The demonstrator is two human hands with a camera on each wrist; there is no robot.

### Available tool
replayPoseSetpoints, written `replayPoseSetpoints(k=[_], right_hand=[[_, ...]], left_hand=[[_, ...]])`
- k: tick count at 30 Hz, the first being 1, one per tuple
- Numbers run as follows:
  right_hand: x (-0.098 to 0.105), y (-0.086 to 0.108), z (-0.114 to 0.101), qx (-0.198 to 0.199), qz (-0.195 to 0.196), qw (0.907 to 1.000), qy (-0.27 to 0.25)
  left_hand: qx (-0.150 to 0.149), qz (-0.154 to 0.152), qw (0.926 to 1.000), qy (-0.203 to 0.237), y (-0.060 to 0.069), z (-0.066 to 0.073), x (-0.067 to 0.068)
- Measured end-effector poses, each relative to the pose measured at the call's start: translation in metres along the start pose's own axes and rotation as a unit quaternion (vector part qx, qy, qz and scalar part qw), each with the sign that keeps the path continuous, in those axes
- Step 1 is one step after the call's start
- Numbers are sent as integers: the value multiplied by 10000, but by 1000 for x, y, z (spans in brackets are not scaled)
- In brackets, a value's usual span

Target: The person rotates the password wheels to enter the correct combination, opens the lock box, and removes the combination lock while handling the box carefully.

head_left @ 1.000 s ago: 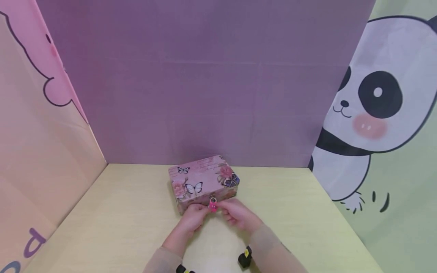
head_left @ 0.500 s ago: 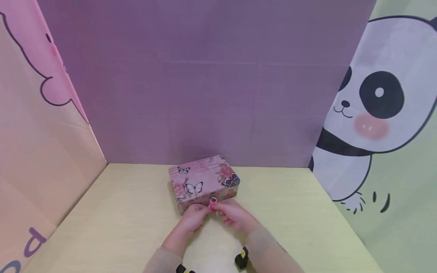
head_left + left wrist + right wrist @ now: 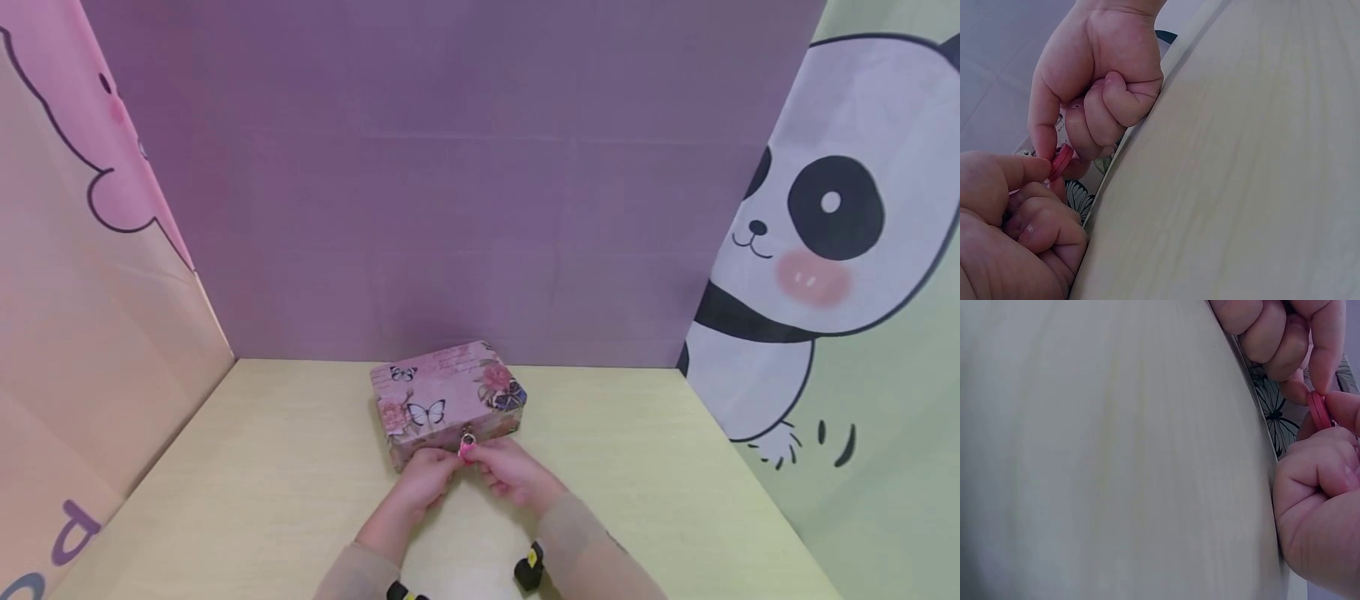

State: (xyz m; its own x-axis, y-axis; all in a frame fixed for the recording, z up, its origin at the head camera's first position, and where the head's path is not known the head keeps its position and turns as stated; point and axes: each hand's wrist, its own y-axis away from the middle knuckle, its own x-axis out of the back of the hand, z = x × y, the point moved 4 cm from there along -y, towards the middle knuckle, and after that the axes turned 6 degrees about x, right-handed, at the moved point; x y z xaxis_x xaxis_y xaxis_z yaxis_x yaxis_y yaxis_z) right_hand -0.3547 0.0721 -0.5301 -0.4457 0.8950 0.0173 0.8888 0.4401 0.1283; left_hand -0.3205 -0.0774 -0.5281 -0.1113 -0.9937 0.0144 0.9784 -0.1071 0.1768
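Note:
A pink butterfly-and-flower box (image 3: 442, 387) sits closed on the table, with a small pink padlock (image 3: 467, 452) hanging by its metal shackle at the front clasp. From the left, my left hand (image 3: 429, 482) pinches the padlock's edge; my right hand (image 3: 517, 475) pinches it from the other side. Both hands' remaining fingers are curled. In the left wrist view the reddish lock body (image 3: 1062, 161) lies between my left hand (image 3: 1019, 231) and right hand (image 3: 1104, 69). The right wrist view shows the lock (image 3: 1319, 411) edge-on between the fingertips.
The pale wooden table (image 3: 645, 467) extends around the box. Behind it rises a purple backdrop (image 3: 465, 192), with a panda-printed panel (image 3: 832, 275) at the right and a pink-figured panel (image 3: 112, 333) at the left.
My right hand has shifted slightly left, its fingers now covering more of the padlock. My left hand and the box look unmoved.

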Motion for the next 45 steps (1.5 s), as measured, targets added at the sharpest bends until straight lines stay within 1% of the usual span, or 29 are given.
replayPoseSetpoints(k=[13,26,31,38,45], right_hand=[[1,-5,6,-57,-73,9999,-65],[2,-4,4,-59,-76,9999,129],[10,-1,1,-85,-55,9998,156],[25,7,-5,-153,92,9998,101],[35,11,-7,-230,213,9994,116]], left_hand=[[-51,-25,9999,-116,0,-1,0],[-6,18,9999,-135,1,1,0],[55,28,9999,-146,1,0,0],[122,22,9998,-167,1,0,0],[153,135,9993,-318,1,1,1]])
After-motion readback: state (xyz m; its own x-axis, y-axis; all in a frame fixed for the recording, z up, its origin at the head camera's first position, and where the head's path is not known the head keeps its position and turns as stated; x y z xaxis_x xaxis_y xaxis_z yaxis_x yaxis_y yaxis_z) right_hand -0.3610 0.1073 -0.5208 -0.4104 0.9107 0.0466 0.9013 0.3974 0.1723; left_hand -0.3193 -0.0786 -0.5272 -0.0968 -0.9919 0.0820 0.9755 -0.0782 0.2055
